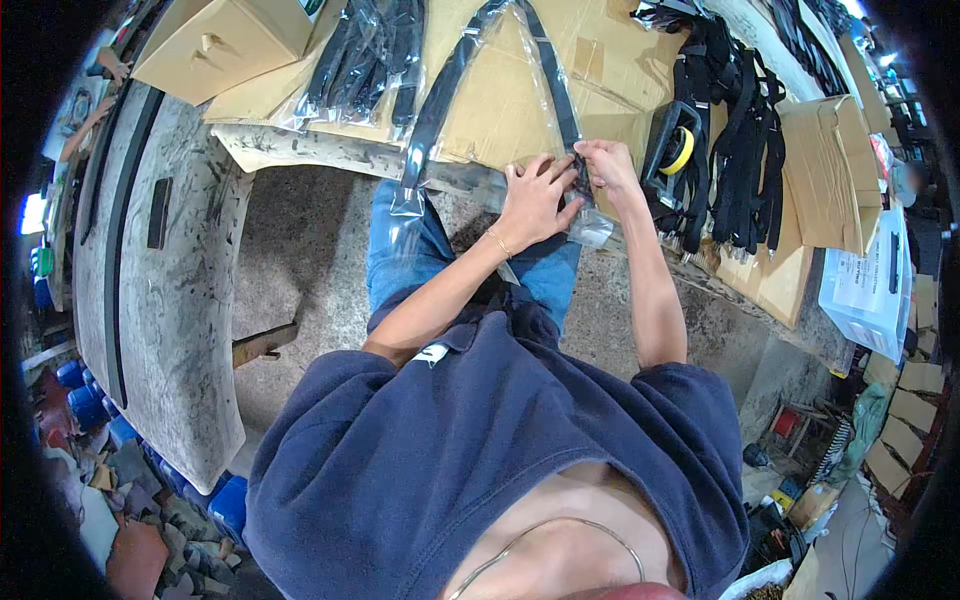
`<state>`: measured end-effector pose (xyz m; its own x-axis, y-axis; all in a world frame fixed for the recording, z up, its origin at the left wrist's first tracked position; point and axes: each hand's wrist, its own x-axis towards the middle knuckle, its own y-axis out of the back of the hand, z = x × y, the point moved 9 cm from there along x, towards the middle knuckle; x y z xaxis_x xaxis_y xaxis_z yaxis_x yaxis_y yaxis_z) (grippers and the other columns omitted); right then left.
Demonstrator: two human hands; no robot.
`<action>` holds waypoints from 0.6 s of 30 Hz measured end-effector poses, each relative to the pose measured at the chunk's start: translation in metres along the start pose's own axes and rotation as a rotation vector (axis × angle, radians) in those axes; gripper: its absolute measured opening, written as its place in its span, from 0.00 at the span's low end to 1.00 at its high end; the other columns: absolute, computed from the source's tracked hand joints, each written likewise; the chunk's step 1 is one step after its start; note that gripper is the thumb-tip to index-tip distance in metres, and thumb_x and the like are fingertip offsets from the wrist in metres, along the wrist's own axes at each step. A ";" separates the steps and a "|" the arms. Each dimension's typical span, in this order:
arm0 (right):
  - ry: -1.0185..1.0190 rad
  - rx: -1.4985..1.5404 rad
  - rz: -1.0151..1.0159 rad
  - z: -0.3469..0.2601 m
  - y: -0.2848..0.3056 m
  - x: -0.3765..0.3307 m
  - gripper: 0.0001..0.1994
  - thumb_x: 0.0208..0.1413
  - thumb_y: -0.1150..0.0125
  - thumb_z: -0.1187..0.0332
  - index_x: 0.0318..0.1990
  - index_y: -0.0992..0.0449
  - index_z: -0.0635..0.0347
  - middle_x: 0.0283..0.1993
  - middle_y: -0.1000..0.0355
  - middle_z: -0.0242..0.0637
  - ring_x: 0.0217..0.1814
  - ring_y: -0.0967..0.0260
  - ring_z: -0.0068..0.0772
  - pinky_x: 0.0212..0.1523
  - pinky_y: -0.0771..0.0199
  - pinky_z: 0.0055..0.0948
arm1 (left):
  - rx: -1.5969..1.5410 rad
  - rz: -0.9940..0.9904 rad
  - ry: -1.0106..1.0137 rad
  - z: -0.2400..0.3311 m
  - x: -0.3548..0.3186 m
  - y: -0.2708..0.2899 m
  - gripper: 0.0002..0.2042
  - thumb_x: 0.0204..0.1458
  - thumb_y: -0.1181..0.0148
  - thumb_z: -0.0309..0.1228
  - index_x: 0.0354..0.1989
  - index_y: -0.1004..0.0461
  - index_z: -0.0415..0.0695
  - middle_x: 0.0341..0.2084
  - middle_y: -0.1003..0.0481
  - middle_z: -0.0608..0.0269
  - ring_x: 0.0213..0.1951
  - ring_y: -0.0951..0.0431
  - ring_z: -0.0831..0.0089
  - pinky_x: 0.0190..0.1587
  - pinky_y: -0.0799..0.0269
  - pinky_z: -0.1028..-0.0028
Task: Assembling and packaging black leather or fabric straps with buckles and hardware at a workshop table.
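Note:
A long black strap point(436, 112) in a clear plastic sleeve point(405, 235) is bent into an upside-down V over the table's near edge. Its left leg hangs past the edge and shows a shiny metal end. At the lower end of the right leg, my left hand point(535, 203) has its thumb and fingers around the strap, the fingers somewhat spread. My right hand point(610, 168) is closed in a pinch at the same leg, just to the right of the left hand's fingertips. Exactly what lies between the right fingertips is hidden.
Cardboard point(490, 120) covers the table. More bagged straps point(365, 60) lie at back left, beside a cardboard box point(225, 45). On the right are a black tape dispenser with yellow ring point(677, 150), loose black straps point(745, 150), another carton point(825, 170) and a pale plastic bin point(870, 285).

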<state>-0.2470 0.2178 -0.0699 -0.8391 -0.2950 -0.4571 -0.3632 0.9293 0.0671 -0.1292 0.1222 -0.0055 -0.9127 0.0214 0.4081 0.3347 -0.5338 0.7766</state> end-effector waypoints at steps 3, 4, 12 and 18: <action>0.012 -0.038 0.023 0.002 0.001 0.001 0.08 0.49 0.38 0.69 0.32 0.23 0.65 0.19 0.34 0.26 0.13 0.46 0.14 0.12 0.53 0.18 | -0.002 -0.001 -0.003 0.000 0.000 0.000 0.21 0.46 0.42 0.46 0.46 0.27 0.47 0.53 0.31 0.64 0.54 0.36 0.63 0.45 0.44 0.55; 0.022 -0.063 0.044 0.002 0.003 0.002 0.08 0.49 0.38 0.69 0.32 0.23 0.65 0.19 0.34 0.26 0.14 0.45 0.14 0.12 0.52 0.18 | -0.003 -0.001 -0.004 0.001 0.001 0.000 0.21 0.46 0.42 0.46 0.46 0.27 0.47 0.53 0.31 0.64 0.54 0.36 0.63 0.45 0.44 0.55; 0.054 -0.193 0.095 -0.011 0.001 -0.006 0.09 0.47 0.37 0.69 0.33 0.22 0.66 0.23 0.27 0.32 0.20 0.36 0.19 0.18 0.42 0.20 | 0.001 0.027 -0.006 -0.001 -0.001 0.001 0.21 0.45 0.42 0.45 0.45 0.26 0.46 0.53 0.30 0.64 0.54 0.36 0.62 0.45 0.44 0.55; 0.247 -0.306 0.124 -0.002 0.008 0.013 0.11 0.48 0.36 0.68 0.34 0.21 0.67 0.28 0.23 0.37 0.29 0.29 0.23 0.31 0.31 0.23 | -0.021 0.024 -0.010 0.001 0.000 0.000 0.21 0.45 0.41 0.45 0.44 0.26 0.46 0.52 0.30 0.64 0.54 0.36 0.62 0.46 0.43 0.54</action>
<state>-0.2617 0.2210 -0.0737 -0.9426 -0.2641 -0.2045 -0.3256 0.8631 0.3861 -0.1293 0.1230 -0.0052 -0.9020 0.0168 0.4314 0.3515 -0.5517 0.7564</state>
